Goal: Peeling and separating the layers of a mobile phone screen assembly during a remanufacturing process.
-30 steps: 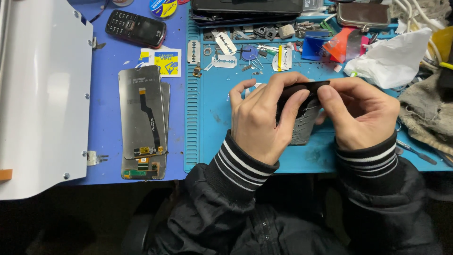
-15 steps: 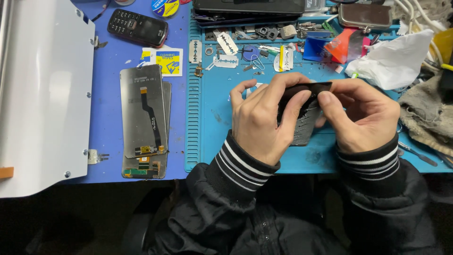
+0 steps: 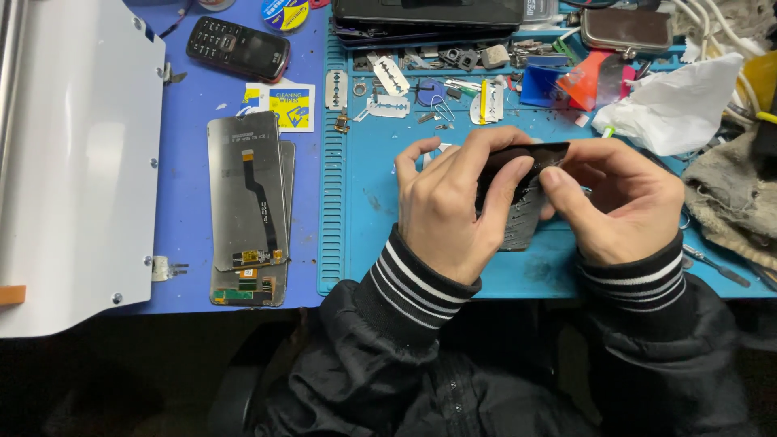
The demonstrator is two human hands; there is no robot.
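Currently, head view only. Left hand (image 3: 443, 212) and right hand (image 3: 615, 204) both gripping one dark phone part (image 3: 522, 174), held edge-up between them just above the blue work mat (image 3: 380, 202) on the table (image 3: 190, 146). Left fingers curl over the part's top edge, thumb pressed on its near face. Right thumb and forefinger pinch its right end. Lower half of the part is mostly hidden behind the hands; can't tell if it touches the mat.

Left of the mat, on the purple-blue table surface: two phone screen panels (image 3: 245, 194) stacked face-down, orange-and-black flex cable running down the top one. Well apart from the hands. Above them a small yellow-and-blue wipe packet (image 3: 285, 105), and further up a black keypad phone (image 3: 239, 48) lying at an angle. Far left: large white panel (image 3: 73, 162) with screws along its edge.

Back edge of the mat: loose razor blades (image 3: 387, 81), small metal bits, a blue plastic tool (image 3: 538, 85) and an orange one just beside it. Dark flat device (image 3: 429, 12) lies across the top. Right of the hands: crumpled white tissue (image 3: 672, 105), near the right hand, and a grey rag (image 3: 732, 202) at the far right.
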